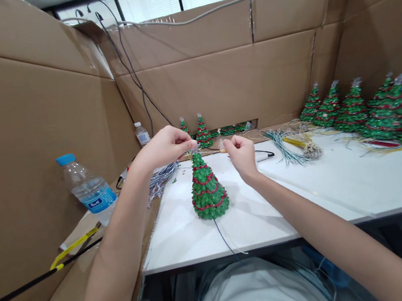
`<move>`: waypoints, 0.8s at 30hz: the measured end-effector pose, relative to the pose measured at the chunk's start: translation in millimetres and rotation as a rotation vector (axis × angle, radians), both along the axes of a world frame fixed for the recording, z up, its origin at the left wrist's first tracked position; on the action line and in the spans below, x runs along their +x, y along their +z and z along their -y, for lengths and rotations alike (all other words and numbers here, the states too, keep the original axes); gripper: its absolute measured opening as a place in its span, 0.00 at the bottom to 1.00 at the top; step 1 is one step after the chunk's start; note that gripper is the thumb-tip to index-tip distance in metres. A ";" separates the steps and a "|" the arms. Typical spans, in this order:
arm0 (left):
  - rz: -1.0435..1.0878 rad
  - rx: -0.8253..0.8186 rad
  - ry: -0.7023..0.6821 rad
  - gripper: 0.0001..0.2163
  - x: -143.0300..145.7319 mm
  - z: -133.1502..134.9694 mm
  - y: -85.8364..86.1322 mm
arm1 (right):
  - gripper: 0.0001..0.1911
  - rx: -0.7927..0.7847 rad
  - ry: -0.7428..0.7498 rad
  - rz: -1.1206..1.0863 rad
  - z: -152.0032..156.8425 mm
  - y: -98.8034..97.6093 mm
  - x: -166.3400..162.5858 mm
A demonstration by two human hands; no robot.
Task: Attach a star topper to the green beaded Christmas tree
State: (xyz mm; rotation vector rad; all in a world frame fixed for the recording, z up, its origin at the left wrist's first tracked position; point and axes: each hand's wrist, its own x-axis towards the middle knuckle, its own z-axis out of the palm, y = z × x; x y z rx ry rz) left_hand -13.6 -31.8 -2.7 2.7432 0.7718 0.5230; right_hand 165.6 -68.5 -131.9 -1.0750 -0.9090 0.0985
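Note:
A small green Christmas tree [209, 193] with red garlands stands upright on the white table in front of me. Two thin wires [223, 236], one dark and one white, run from its base to the table's front edge. At the tree's tip, my left hand [169, 146] pinches the clear topper [194, 150] between thumb and fingertips. To the right of the tip, my right hand [241, 156] is closed, its thumb and forefinger pressed together. Something small and pale shows at those fingertips, too small to name.
Finished-looking trees [355, 106] line the right side. Wire bundles [287, 146] lie at the back, more wires [163, 177] at left. A water bottle [89, 187] stands left, near a black-and-yellow rod [56, 267]. Cardboard walls [220, 80] enclose the table [329, 180].

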 end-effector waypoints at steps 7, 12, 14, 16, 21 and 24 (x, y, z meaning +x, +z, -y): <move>-0.004 -0.001 0.012 0.15 0.0 1.4 0.4 | 0.20 0.122 -0.183 0.128 10.3 9.3 -0.6; -0.009 0.006 0.021 0.15 0.2 3.1 0.8 | 0.18 0.195 -0.265 0.203 11.8 11.9 1.5; -0.006 0.008 0.021 0.15 0.5 3.0 0.7 | 0.17 0.189 -0.237 0.227 11.6 12.8 3.7; -0.004 0.014 0.022 0.15 0.7 2.6 0.4 | 0.16 0.141 -0.190 0.261 11.8 14.2 6.3; -0.002 0.022 0.023 0.16 0.0 1.3 0.0 | 0.25 -0.194 -0.119 0.336 12.9 17.7 12.1; 0.002 0.024 0.020 0.16 -0.4 1.5 0.1 | 0.28 -0.327 -0.008 0.312 10.3 16.9 14.8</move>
